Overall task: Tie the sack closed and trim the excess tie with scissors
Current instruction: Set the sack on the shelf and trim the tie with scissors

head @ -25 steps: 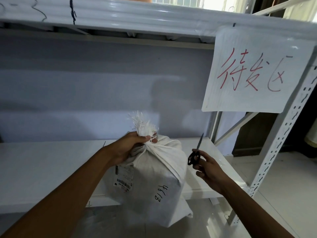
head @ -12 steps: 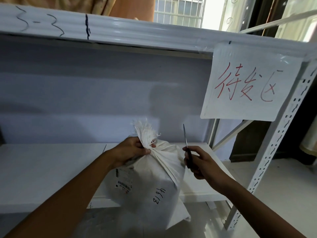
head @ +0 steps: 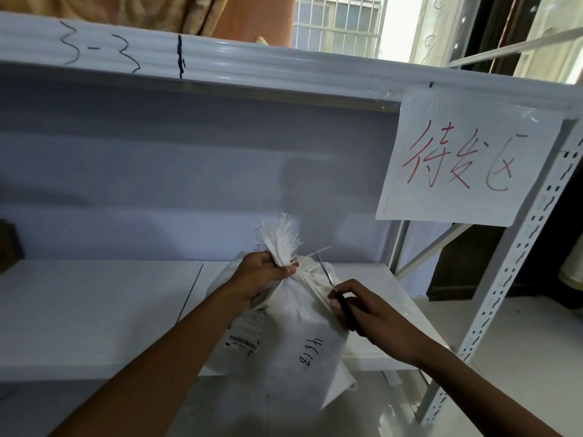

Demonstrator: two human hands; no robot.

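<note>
Left hand (head: 262,279) is clamped around the gathered neck of the white sack (head: 296,335), which sits at the shelf (head: 94,310) edge. Right hand (head: 375,316) grips the scissors (head: 334,294), blades up by the tie (head: 318,250).

You are standing in what looks like a parcel storeroom or small sorting depot. White steel racking (head: 517,279) with punched uprights is filling the view, its upper beam (head: 220,55) hand-marked "3-3" in black. A paper sign (head: 467,159) with red handwritten characters is hanging at the right. A white sack (head: 293,335) carrying a barcode label (head: 243,337) and a scrawled number is sitting against the lower shelf (head: 94,310).
</note>
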